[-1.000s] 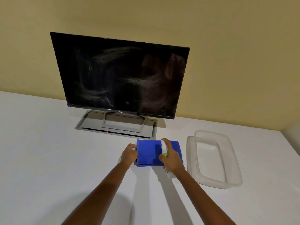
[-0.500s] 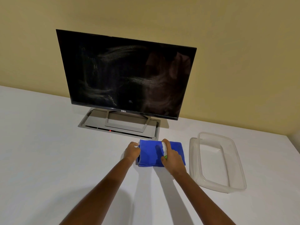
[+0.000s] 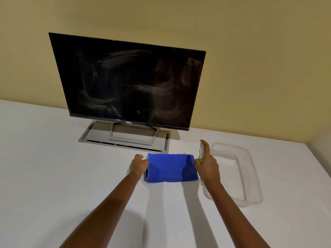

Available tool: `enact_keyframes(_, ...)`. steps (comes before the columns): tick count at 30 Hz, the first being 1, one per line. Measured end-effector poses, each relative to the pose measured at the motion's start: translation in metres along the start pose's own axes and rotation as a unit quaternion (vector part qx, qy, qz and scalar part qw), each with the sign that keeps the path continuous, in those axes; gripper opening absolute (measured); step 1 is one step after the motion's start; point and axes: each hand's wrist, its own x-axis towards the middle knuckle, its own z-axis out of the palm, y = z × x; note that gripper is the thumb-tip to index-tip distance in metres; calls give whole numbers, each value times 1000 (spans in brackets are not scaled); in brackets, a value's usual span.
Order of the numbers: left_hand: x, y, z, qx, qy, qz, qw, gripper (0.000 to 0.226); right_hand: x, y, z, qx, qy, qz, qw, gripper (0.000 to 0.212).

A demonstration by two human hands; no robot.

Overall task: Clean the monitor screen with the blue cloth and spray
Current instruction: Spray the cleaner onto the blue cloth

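Counts, clock positions taken from the blue cloth (image 3: pixel 170 167):
- 1 blue cloth, folded, centre.
- 1 monitor (image 3: pixel 129 83) at 11 o'clock.
- 1 stand (image 3: pixel 133 136) under it, on 1 grey plate (image 3: pixel 93 133) with 1 red light (image 3: pixel 115 145).
- 1 spray bottle (image 3: pixel 201 153) at 2 o'clock.
- 1 clear plastic tub (image 3: pixel 254 176) at 3 o'clock.
- 2 hands: left hand (image 3: pixel 138 163) at 9 o'clock, pinching the cloth edge; right hand (image 3: pixel 207 165) at 3 o'clock, wrapped round the bottle.
- 1 desk (image 3: pixel 53 167), white, carrying all of it.
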Motion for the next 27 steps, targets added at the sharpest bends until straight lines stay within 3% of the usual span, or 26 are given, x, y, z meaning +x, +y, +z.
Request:
enact_keyframes(9, -3, 1, 6, 27, -1, -7, 1000, 37, -12, 4, 6, -11, -48, 25, 998, 57)
enact_keyframes(16, -7, -2, 3, 29, 3, -7, 1000, 36, -19, 5, 5, 12, -6, 31, 999, 54)
enact_keyframes(22, -10, -5, 1, 26, 5, -5, 1000, 37, -14, 1, 1, 45, 52, -23, 997, 63)
enact_keyframes(27, -13, -7, 2, 28, -1, -5, 1000, 38, -13, 3, 16, 2, -2, -40, 999, 61)
